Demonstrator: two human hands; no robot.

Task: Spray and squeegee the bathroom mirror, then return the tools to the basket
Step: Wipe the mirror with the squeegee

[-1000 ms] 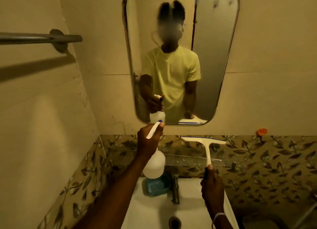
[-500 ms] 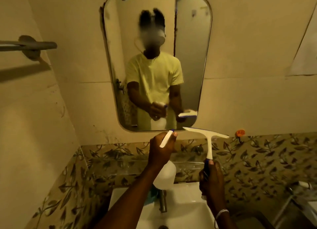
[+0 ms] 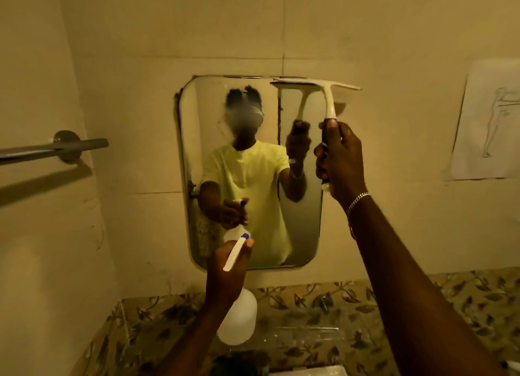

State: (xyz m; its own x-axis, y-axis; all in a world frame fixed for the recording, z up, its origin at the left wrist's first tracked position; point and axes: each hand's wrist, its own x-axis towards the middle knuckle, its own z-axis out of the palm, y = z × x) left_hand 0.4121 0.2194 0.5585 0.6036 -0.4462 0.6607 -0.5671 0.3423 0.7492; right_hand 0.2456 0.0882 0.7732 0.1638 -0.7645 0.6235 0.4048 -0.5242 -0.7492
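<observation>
Both hands closed around tools. Right hand (image 3: 339, 157) wrapped around the blue-and-white handle of the squeegee (image 3: 327, 96), arm raised; left hand (image 3: 226, 274) clasped on the neck of the spray bottle (image 3: 237, 322), index finger lying along the white trigger head.

Wall (image 3: 281, 23): plain pale tiles above, a band of leaf-patterned tiles (image 3: 422, 299) below.

Mirror (image 3: 253, 139): rounded rectangle fixed to the pale tiles, dark chipping along its left edge. Its glass reflects a person in a yellow-green shirt with both tools.

Squeegee: blade level along the mirror's top edge at the upper right corner, right end of the blade overhanging past the frame onto the wall. Whether the blade touches the glass cannot be told.

Spray bottle: translucent white, held low in front of the mirror's lower left part, nozzle with blue tip pointed toward the glass, body hanging below the hand over the patterned tiles.

Towel bar (image 3: 53, 149): metal, on the left wall.

Paper sheet (image 3: 489, 122) with a line drawing, stuck to the wall right of the mirror.

Bracelet (image 3: 358, 199): silver chain on the right wrist.
</observation>
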